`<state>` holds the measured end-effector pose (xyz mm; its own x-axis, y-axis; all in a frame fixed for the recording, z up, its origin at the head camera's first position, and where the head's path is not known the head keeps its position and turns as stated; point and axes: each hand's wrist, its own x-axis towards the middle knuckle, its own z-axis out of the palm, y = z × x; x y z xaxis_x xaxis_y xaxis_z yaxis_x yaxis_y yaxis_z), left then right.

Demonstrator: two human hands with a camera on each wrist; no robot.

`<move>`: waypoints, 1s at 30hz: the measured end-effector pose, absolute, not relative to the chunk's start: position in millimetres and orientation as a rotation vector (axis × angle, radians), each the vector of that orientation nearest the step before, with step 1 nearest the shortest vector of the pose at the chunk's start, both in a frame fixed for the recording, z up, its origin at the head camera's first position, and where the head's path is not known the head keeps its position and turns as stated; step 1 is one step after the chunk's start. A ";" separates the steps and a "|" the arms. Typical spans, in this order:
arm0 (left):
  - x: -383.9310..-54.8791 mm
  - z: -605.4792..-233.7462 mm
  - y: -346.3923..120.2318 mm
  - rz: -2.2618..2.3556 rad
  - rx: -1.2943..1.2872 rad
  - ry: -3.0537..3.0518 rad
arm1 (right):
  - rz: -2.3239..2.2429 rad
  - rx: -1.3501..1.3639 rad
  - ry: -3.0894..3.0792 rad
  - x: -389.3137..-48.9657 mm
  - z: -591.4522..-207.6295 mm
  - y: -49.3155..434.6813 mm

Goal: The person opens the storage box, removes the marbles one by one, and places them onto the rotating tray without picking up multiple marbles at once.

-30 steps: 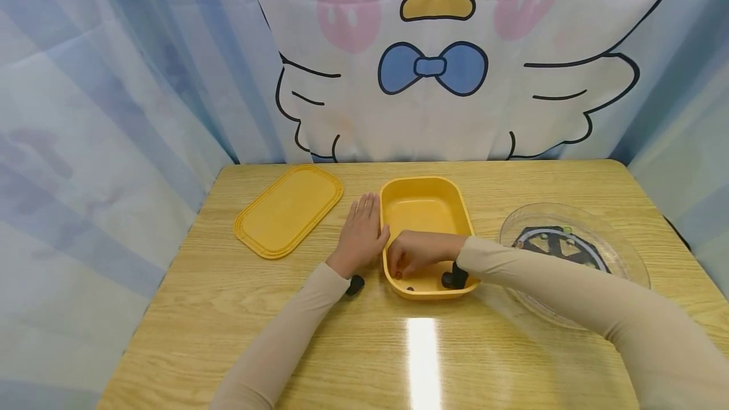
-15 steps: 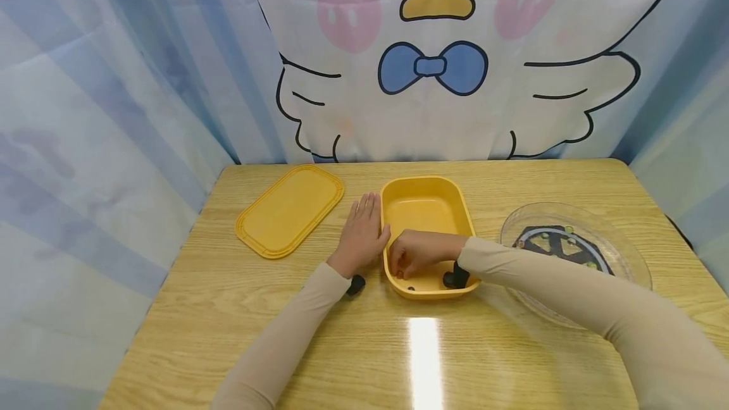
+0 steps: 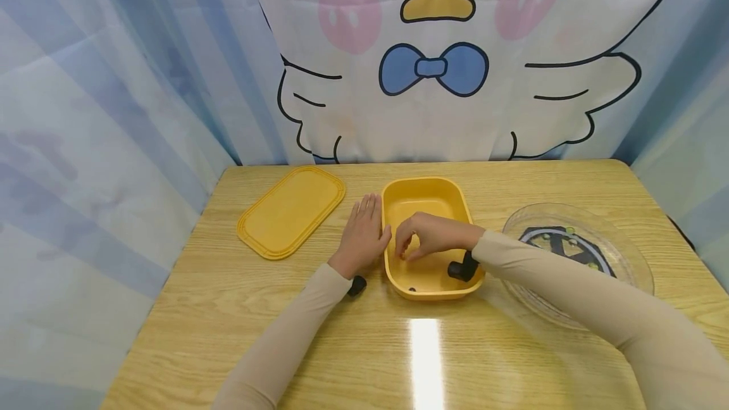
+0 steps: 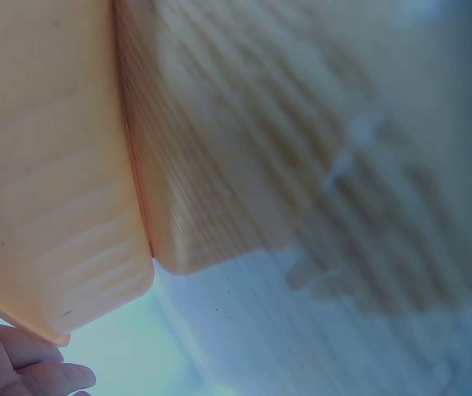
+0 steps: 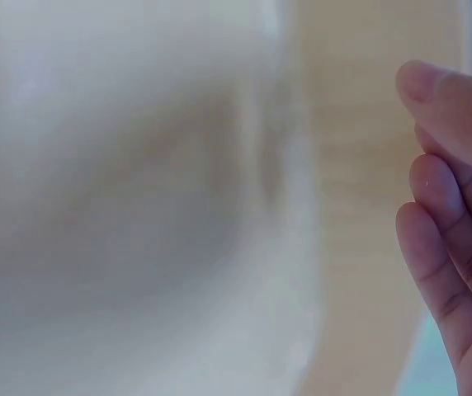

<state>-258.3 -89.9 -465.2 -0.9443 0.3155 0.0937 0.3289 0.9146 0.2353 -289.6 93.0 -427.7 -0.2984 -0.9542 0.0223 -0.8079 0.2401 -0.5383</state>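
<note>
In the head view my left hand [image 3: 362, 233] lies with straight fingers along the outer left side of a yellow plastic bin [image 3: 426, 190]. Its fingertips also show below the bin wall [image 4: 54, 190] in the left wrist view. My right hand [image 3: 437, 233] is inside the bin, fingers bent and thumb facing them. A tiny reddish spot shows at its fingertips; I cannot tell whether they pinch something. The right wrist view shows thumb [image 5: 446, 103] and curled fingers [image 5: 434, 247] near the bin's side. One small dark bead-like piece [image 3: 412, 289] lies on the bin floor.
A yellow lid [image 3: 292, 211] lies flat at the back left of the wooden table [image 3: 353, 359]. At right stands a clear round dish [image 3: 629, 258] with a dark wheel-like pattern and several small greenish pieces, partly covered by my right sleeve [image 3: 547, 277].
My right hand has moved up and slightly right from the bin's lower left, its thumb now visible apart from the bent fingers. The left hand stays against the bin.
</note>
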 end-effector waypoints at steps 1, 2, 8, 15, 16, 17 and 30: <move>-257.8 -464.7 -89.7 -0.387 -0.506 -3.029 | -0.672 -1.633 2.220 -289.1 -423.9 95.0; -257.3 -464.2 -89.5 -0.388 -0.503 -3.038 | -0.680 -1.633 2.237 -288.4 -420.0 97.0; -255.7 -462.9 -89.2 -0.367 -0.487 -3.064 | -0.790 -1.569 2.309 -282.4 -395.1 112.5; -255.8 -463.8 -89.6 -0.383 -0.494 -3.057 | -0.809 -1.479 2.465 -277.2 -375.7 140.5; -255.9 -464.1 -89.8 -0.386 -0.496 -3.053 | -0.809 -1.468 2.492 -276.7 -374.0 146.1; -256.0 -464.3 -89.8 -0.391 -0.498 -3.049 | -0.816 -1.456 2.517 -276.2 -372.4 152.0; -257.0 -464.6 -89.6 -0.443 -0.511 -3.022 | -0.794 -1.229 2.900 -256.4 -364.8 235.9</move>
<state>-257.0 -89.6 -464.6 -0.9446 0.3155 0.0905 0.3282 0.9047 0.2718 -256.4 235.9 -364.8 -0.7087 -0.6477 0.2797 -0.6998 0.5952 -0.3950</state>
